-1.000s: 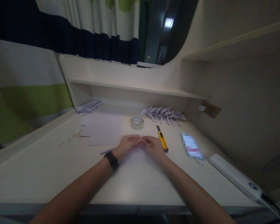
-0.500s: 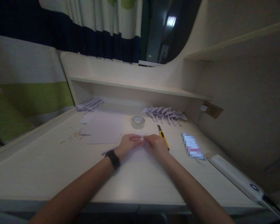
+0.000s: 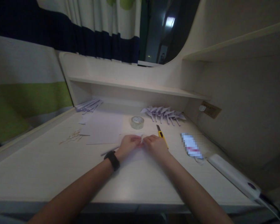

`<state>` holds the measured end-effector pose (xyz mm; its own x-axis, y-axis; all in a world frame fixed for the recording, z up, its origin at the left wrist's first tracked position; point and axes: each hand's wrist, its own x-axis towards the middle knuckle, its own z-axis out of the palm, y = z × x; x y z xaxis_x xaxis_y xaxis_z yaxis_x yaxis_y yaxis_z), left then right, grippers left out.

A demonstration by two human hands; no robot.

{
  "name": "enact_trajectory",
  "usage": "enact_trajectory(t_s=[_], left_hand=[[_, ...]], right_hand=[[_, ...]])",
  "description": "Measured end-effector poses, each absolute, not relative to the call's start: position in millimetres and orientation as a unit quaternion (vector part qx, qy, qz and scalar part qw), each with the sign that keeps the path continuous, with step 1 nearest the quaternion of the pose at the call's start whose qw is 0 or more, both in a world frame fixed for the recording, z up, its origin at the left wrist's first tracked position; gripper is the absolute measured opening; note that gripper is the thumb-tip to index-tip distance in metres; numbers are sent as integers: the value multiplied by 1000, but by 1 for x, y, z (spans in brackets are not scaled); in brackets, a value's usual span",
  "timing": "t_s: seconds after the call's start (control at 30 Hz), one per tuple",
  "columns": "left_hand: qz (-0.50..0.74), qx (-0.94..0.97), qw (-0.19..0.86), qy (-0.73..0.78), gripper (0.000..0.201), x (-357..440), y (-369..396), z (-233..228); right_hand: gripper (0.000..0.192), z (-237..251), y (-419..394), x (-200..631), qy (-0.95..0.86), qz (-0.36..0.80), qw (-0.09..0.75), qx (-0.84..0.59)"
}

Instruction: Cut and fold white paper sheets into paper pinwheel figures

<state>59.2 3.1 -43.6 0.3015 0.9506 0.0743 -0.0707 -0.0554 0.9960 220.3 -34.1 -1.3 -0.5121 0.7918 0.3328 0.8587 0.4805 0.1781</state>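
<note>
Both hands down on desk (image 3: pixel 49 174), fingertips meeting over small pale paper piece (image 3: pixel 142 139) w/ one corner poking up between them. Left hand (image 3: pixel 128 145) curled, fingers pinched on paper's left edge; black band on wrist. Right hand (image 3: pixel 156 146) curled likewise, pinched on paper's right edge. How much of the sheet lay under the palms: couldn't tell, too dim. Paper sat mid-desk, just in front of tape roll (image 3: pixel 137 122) and touching nothing else seen.

Yellow utility knife (image 3: pixel 161 134) lay just beside right hand, partly hidden behind it. Bigger pale sheet (image 3: pixel 105 128) flat to the left of tape roll. Row of folded purple paper shapes (image 3: pixel 163 114) at back right, another bundle (image 3: pixel 88 105) at back left under shelf (image 3: pixel 130 87). Scissors (image 3: pixel 73 137) left of sheet, well apart from hands. White device (image 3: pixel 233 177) w/ cable near right edge.
</note>
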Motion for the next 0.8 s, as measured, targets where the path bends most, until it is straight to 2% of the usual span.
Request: enact_trajectory(t_s=[0.1,0.23,0.47,0.57,0.8], left_hand=[[438,620,519,394,15,59,5,-48],[455,621,496,402,17,58,4,-49],[498,514,611,339,22,58,0,-39],[503,498,627,325,26,57,-1,-38],[481,442,696,298,27,54,-6,-34]], right_hand=[[10,0,-35,218,-858,-160,85,-480],[11,-4,-35,219,-855,-129,101,-493],[22,-8,-30,225,-823,-99,178,-531],[17,-8,-27,228,-818,-91,202,-530],[12,-5,-19,234,-821,-26,393,-414]])
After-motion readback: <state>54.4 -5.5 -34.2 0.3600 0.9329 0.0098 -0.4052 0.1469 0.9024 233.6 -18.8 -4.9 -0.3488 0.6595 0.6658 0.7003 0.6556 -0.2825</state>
